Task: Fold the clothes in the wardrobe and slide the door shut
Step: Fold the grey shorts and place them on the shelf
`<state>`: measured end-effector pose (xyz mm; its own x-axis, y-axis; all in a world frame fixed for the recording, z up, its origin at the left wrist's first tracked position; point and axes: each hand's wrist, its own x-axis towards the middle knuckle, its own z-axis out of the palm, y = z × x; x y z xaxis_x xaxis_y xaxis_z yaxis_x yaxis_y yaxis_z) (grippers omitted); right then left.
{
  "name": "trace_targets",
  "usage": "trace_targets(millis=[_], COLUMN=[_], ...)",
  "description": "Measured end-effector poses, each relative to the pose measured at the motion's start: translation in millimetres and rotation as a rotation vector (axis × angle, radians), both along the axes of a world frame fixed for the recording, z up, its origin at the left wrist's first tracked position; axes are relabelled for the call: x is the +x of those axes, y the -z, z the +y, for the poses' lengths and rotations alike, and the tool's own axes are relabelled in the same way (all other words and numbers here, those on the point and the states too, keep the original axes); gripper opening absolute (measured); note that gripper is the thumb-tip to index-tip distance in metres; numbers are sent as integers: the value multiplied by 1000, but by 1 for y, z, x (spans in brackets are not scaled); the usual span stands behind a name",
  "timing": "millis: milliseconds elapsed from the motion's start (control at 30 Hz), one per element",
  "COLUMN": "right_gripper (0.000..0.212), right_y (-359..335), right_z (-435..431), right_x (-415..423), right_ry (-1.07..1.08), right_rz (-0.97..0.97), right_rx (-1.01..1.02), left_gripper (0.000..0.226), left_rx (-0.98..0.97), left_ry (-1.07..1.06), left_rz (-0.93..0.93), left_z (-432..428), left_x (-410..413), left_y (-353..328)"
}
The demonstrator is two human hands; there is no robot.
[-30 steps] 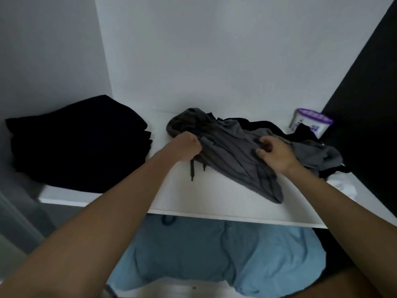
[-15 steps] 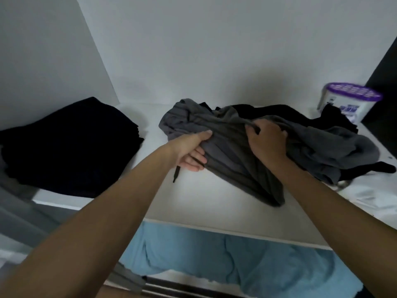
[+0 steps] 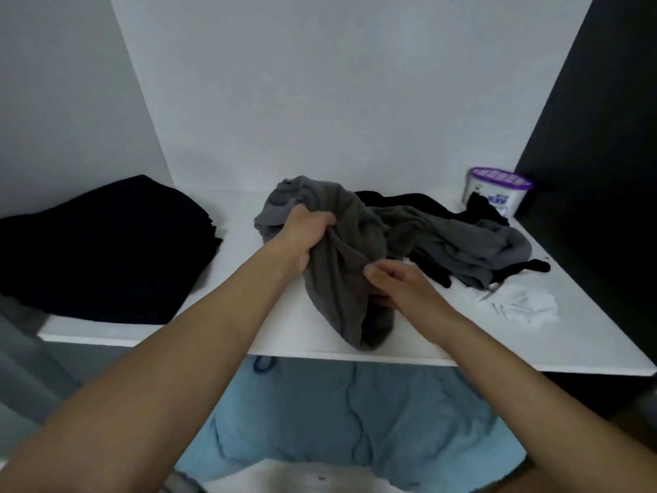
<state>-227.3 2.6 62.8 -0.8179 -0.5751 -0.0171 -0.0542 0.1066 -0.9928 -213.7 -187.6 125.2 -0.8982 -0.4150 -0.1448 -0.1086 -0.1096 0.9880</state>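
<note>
A crumpled grey garment (image 3: 341, 279) lies in the middle of the white wardrobe shelf (image 3: 231, 325). My left hand (image 3: 305, 236) grips a bunch of its fabric near the top. Lower down, my right hand (image 3: 394, 282) pinches a fold of the same garment with thumb and fingertips. More grey cloth (image 3: 473, 243) and a black garment (image 3: 401, 202) trail off to the right behind it. The dark sliding door (image 3: 597, 137) stands at the right edge.
A folded black stack (image 3: 106, 243) fills the shelf's left side. A white tub with a purple lid (image 3: 497, 190) stands at the back right. White cloth (image 3: 515, 304) lies near the front right. Light blue fabric (image 3: 337, 421) sits below the shelf.
My left hand went from lying under the grey garment to gripping a bunch of it. My right hand slid down toward the front and now pinches a lower fold. The garment is more bunched.
</note>
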Motion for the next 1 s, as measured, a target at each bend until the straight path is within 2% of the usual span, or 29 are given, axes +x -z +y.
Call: trace_targets(millis=[33, 100, 200, 267, 333, 400, 467, 567, 633, 700, 767, 867, 1000], right_gripper=[32, 54, 83, 81, 58, 38, 41, 40, 39, 41, 45, 49, 54], right_y=[-6, -19, -35, -42, -42, -32, -19, -9, -3, 8, 23, 50, 87], right_z=[1, -2, -9, -21, -37, -50, -52, -44, -37, -32, -23, 1, 41], right_x=[5, 12, 25, 45, 71, 97, 124, 164, 190, 214, 236, 258, 287], right_ry=[35, 87, 66, 60, 155, 266, 325, 357, 394, 437, 480, 549, 569], right_rz=[-100, -286, -567, -673, -668, -667, -632, -548, -478, -409, -394, -526, -672], right_rx=[-14, -22, -219, -379, -419, -416, -447, -480, -404, -297, -237, -236, -251], left_gripper=[32, 37, 40, 29, 17, 22, 39, 63, 72, 68, 56, 45, 46], left_rx=[-51, -259, -734, -940, -988, -793, -394, 233, 452, 603, 642, 597, 291], left_ry=[57, 215, 560, 704, 743, 790, 813, 645, 629, 624, 547, 439, 398], left_rz=[58, 131, 48, -29, -49, -38, -10, -19, -37, -14, -12, -39, -127], left_z=[-3, -11, -23, -30, -37, -46, -49, -45, -38, -26, -9, 23, 61], left_x=[13, 44, 95, 127, 156, 181, 202, 217, 221, 225, 229, 237, 254], left_y=[-7, -18, -23, -20, -10, 7, 28, 66, 90, 105, 113, 119, 129])
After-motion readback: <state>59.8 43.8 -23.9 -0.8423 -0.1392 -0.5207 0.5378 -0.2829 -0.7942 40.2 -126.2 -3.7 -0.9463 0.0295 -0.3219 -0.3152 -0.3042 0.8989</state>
